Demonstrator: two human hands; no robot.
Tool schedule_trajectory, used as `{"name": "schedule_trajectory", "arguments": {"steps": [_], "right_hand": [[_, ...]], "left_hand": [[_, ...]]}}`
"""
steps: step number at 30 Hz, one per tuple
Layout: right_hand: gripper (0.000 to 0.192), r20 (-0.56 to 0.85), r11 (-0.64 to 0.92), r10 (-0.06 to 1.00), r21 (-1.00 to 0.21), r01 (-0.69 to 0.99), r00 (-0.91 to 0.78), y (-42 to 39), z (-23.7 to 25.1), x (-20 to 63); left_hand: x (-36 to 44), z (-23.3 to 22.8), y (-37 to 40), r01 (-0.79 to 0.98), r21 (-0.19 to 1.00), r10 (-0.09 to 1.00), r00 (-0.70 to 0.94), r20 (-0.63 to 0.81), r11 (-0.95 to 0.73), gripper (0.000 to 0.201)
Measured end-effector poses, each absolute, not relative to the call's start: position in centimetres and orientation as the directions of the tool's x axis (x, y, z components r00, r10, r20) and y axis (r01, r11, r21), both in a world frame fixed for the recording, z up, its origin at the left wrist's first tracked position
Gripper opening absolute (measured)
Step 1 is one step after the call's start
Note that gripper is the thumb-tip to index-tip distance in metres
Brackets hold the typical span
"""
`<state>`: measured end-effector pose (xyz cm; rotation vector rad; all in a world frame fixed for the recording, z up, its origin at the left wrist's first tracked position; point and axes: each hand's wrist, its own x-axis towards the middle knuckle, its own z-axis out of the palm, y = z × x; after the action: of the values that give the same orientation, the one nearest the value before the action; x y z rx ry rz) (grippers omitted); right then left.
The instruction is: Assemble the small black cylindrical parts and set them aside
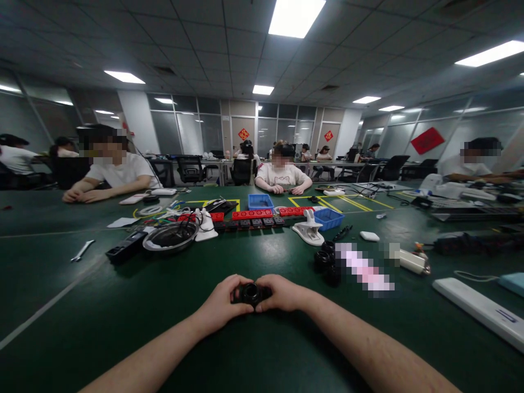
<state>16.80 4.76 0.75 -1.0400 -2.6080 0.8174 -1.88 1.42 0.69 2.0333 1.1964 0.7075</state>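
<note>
At the near middle of the green table, a small black round part [250, 293] with a ring-shaped opening faces up. My left hand [224, 299] closes around its left side, thumb low and fingers curled over the top. From the right, my right hand [282, 292] grips the same part, thumb and fingers pressed against it. Both hands partly cover it, so its exact kind cannot be told. Several similar black round parts [326, 257] stand together to the right, apart from my hands.
A metal bowl [170, 245] stands at left beside a black box [127, 246], with a wrench [82, 251] further left. Beyond lie red power strips [251, 214], a white clamp [308, 229] and blue trays [327, 218]. A long white case [477, 305] lies right. Co-workers sit across the table.
</note>
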Motion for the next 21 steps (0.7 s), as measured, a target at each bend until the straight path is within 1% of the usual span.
{"name": "schedule_trajectory", "arguments": {"steps": [2, 4, 8, 10, 12, 14, 16, 17, 18, 19, 20, 21], "right_hand": [[0.031, -0.015, 0.565, 0.729, -0.552, 0.613, -0.685, 4.5, 0.5, 16.6], [0.037, 0.005, 0.556, 0.769, -0.498, 0.665, -0.639, 4.1, 0.4, 16.3], [0.048, 0.109, 0.531, 0.84, -0.359, 0.767, -0.531, 2.9, 0.0, 15.3], [0.052, 0.145, 0.524, 0.85, -0.343, 0.78, -0.507, 2.6, -0.1, 15.0], [0.056, 0.15, 0.541, 0.837, -0.367, 0.757, -0.526, 2.5, 0.1, 15.0], [0.06, 0.119, 0.571, 0.806, -0.416, 0.708, -0.58, 2.5, 0.8, 15.4], [0.064, 0.048, 0.574, 0.778, -0.46, 0.677, -0.627, 2.3, 2.4, 15.9], [0.067, 0.004, 0.561, 0.776, -0.462, 0.687, -0.631, 1.9, 3.5, 16.1], [0.07, -0.035, 0.539, 0.787, -0.445, 0.715, -0.616, 1.3, 4.7, 16.3], [0.071, -0.058, 0.525, 0.804, -0.398, 0.752, -0.591, 0.5, 6.0, 16.4], [0.069, -0.058, 0.521, 0.82, -0.337, 0.784, -0.57, -0.4, 7.2, 16.4], [0.062, -0.034, 0.55, 0.808, -0.313, 0.774, -0.588, -1.3, 8.2, 16.4]], "left_hand": [[-1.8, 0.6, 1.3, 0.537, 0.767, 0.901, 0.418, 0.119, -0.35, 0.037], [-1.7, 0.5, 1.3, 0.549, 0.762, 0.912, 0.39, 0.129, -0.343, 0.038], [-1.6, 0.4, 1.3, 0.571, 0.753, 0.926, 0.353, 0.134, -0.327, 0.035], [-1.7, 0.4, 1.3, 0.575, 0.748, 0.926, 0.351, 0.14, -0.332, 0.033], [-1.7, 0.5, 1.2, 0.57, 0.746, 0.92, 0.362, 0.148, -0.344, 0.032], [-1.7, 0.7, 1.2, 0.551, 0.757, 0.913, 0.381, 0.146, -0.351, 0.03], [-1.7, 0.7, 1.1, 0.531, 0.772, 0.908, 0.395, 0.14, -0.349, 0.029], [-1.7, 0.6, 1.1, 0.522, 0.777, 0.907, 0.394, 0.146, -0.352, 0.029], [-1.7, 0.5, 1.2, 0.514, 0.779, 0.904, 0.4, 0.151, -0.358, 0.03], [-1.8, 0.3, 1.3, 0.508, 0.784, 0.903, 0.403, 0.151, -0.358, 0.031], [-1.8, 0.1, 1.4, 0.503, 0.789, 0.904, 0.401, 0.149, -0.354, 0.031], [-1.8, -0.1, 1.5, 0.491, 0.798, 0.906, 0.396, 0.151, -0.348, 0.03]]}}
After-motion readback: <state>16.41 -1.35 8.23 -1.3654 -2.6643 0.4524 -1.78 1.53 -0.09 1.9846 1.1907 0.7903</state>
